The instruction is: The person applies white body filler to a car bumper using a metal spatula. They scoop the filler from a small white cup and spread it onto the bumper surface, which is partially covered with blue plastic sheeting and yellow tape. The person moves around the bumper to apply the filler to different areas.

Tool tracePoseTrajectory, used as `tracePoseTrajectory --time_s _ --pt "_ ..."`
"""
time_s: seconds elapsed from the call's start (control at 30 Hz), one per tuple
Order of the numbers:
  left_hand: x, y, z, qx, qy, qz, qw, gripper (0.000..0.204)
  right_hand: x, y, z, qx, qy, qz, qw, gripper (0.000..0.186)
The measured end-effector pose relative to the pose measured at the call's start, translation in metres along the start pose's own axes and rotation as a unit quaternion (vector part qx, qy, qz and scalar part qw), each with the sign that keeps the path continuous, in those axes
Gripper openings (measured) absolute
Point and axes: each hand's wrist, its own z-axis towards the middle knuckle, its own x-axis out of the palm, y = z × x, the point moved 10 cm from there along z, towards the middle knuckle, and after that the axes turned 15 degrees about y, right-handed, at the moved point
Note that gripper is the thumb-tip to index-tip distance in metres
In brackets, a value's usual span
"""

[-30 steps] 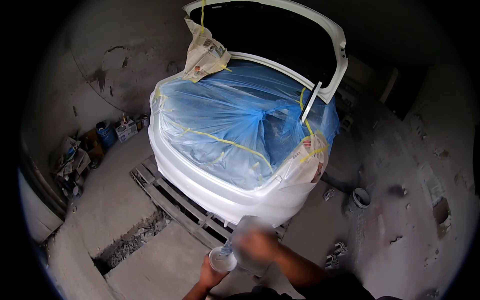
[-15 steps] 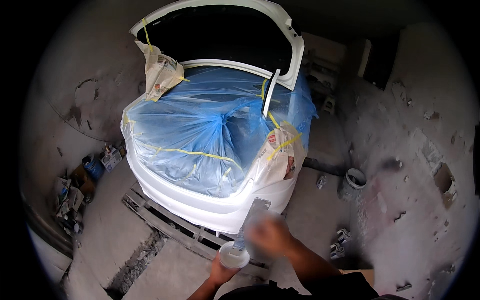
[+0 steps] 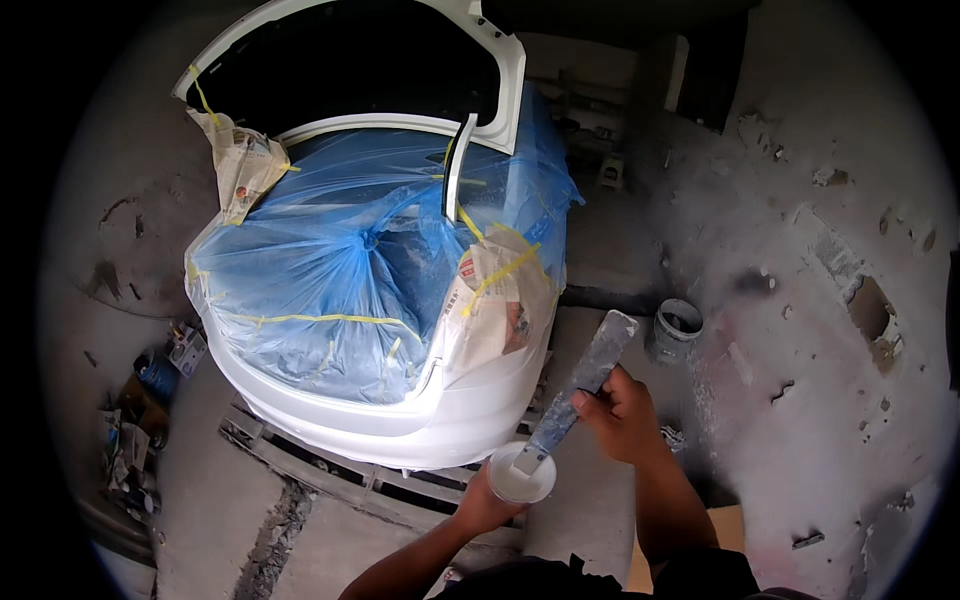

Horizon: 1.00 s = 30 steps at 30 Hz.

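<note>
Already plastic [image 3: 320, 265] is covering the car [image 3: 400, 440]; my left hand [image 3: 482, 505] is holding a cup [image 3: 530, 496], seemingly unemptied, my right hand [image 3: 625, 415] gripping a stick [image 3: 578, 388] inside.

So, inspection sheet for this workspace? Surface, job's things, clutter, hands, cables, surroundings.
Surface: concrete floor, cut by a rubble-filled channel
Job's things: white cup; grey-blue flat tool, lower end at the cup's mouth
Clutter: bucket at right; blue can and boxes at left
Hands: left hand gripping the cup; right hand gripping the flat tool
Cables: nothing seen clearly
Surroundings: white car body above a wooden pallet, masked with blue film and taped paper; right wall stained and chipped
</note>
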Motion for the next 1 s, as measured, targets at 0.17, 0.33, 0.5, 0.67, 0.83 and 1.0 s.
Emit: tracePoseTrajectory --time_s 0.17,0.33,0.5,0.67,0.83,1.0 --pt "0.018 -0.026 0.082 0.054 0.000 -0.011 0.998 0.070 -0.084 -0.031 0.008 0.012 -0.070 0.017 0.997 0.015" --pt "0.023 -0.023 0.175 0.041 -0.038 0.028 0.998 0.073 -0.163 -0.065 0.054 -0.028 -0.071 0.066 0.995 0.016" --pt "0.022 -0.033 0.286 0.098 -0.119 0.042 0.987 0.075 -0.253 -0.102 0.119 -0.062 -0.055 0.073 0.994 0.019" --pt "-0.011 -0.057 0.353 0.110 -0.231 0.060 0.965 0.073 -0.297 -0.110 0.209 -0.089 0.013 0.067 0.994 0.016" --pt "-0.075 -0.085 0.390 0.092 -0.313 0.113 0.939 0.069 -0.309 -0.105 0.298 -0.118 0.044 0.093 0.988 0.014" --pt "-0.150 -0.093 0.398 0.129 -0.355 0.091 0.922 0.071 -0.289 -0.091 0.374 -0.108 0.081 0.097 0.986 0.014"
